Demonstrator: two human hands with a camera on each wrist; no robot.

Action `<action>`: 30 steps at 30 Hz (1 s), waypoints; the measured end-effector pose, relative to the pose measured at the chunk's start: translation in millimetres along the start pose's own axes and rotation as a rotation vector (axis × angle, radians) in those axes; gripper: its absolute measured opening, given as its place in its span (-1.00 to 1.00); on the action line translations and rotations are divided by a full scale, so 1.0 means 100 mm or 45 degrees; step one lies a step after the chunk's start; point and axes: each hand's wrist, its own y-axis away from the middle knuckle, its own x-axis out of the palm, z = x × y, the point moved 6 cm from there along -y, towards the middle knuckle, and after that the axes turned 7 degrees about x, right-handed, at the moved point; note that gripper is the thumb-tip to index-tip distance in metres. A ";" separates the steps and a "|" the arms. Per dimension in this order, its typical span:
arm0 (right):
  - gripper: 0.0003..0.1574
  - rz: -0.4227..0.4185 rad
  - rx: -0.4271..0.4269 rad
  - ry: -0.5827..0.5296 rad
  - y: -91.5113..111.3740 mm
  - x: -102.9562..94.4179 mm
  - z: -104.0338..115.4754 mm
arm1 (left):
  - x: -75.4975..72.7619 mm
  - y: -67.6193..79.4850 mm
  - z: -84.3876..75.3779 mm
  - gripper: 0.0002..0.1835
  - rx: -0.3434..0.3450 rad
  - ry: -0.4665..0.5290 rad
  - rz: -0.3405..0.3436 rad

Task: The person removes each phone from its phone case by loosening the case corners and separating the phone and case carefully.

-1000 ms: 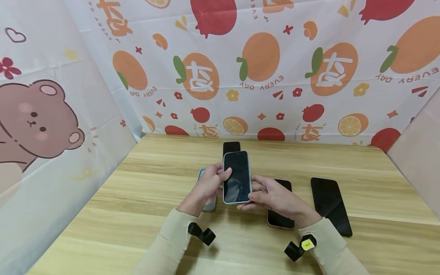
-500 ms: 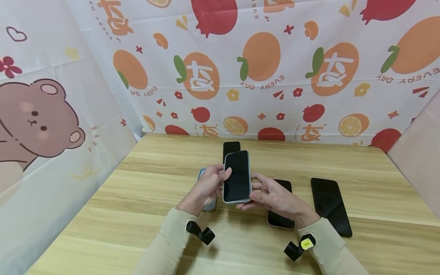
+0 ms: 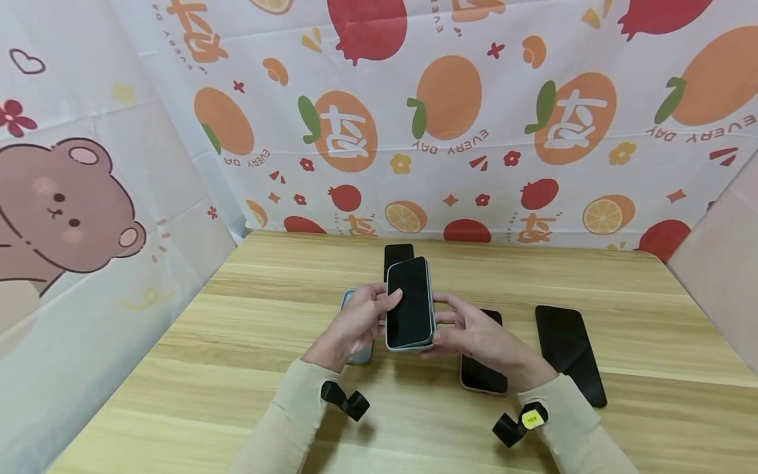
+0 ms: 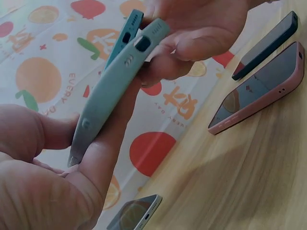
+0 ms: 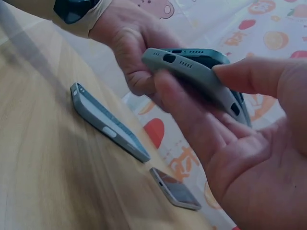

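Over the middle of the table, both hands hold a smartphone [image 3: 408, 303] with a dark screen, partly seated in a pale teal phone case [image 4: 112, 88]. My left hand [image 3: 358, 319] grips the left side, thumb across the screen and fingers beneath. At the lower right corner, my right hand [image 3: 480, 336] pinches the case, its thumb at the rim and its fingers behind. In the left wrist view, the phone's teal bottom edge [image 4: 135, 21] stands out of the case at an angle. The right wrist view shows a gap between case [image 5: 192, 72] and phone [image 5: 208, 56].
A light blue phone case [image 3: 361, 354] lies beside the left hand, its inside facing up in the right wrist view. Behind is a dark phone [image 3: 399, 255]. To the right lie a pink-cased phone [image 3: 482, 376] and a larger black phone [image 3: 571, 355]. A printed cloth [image 3: 450, 178] hangs behind the table.
The phone's lower right corner has come up out of the case. My right hand has shifted slightly at that corner, and my left hand keeps its grip.
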 end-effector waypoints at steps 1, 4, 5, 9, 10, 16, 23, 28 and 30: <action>-0.13 -0.044 0.010 0.028 0.00 -0.01 0.01 | -0.01 0.00 0.00 -0.61 -0.006 0.001 0.000; -0.08 -0.170 0.020 0.074 0.00 -0.04 0.03 | -0.02 -0.01 0.01 -0.60 -0.013 0.001 -0.008; -0.09 -0.215 0.025 0.083 0.00 -0.04 0.03 | -0.03 -0.01 0.01 -0.60 -0.013 -0.002 -0.017; -0.28 -0.335 0.022 0.139 -0.01 -0.07 0.04 | -0.06 -0.02 0.02 -0.60 -0.014 -0.019 -0.040; -0.37 -0.346 0.020 0.159 -0.01 -0.07 0.04 | -0.06 -0.03 0.02 -0.61 -0.016 -0.024 -0.044; -0.71 -0.351 0.002 0.246 0.01 -0.06 0.05 | -0.08 -0.03 0.03 -0.61 -0.012 -0.041 -0.052; -0.72 -0.374 0.010 0.256 0.01 -0.07 0.05 | -0.09 -0.04 0.04 -0.63 -0.007 -0.071 -0.088; -0.63 -0.420 0.062 0.267 0.03 -0.08 0.04 | -0.12 -0.04 0.05 -0.66 0.002 -0.132 -0.145; -0.61 -0.462 0.095 0.280 0.03 -0.09 0.03 | -0.13 -0.05 0.05 -0.66 0.009 -0.169 -0.167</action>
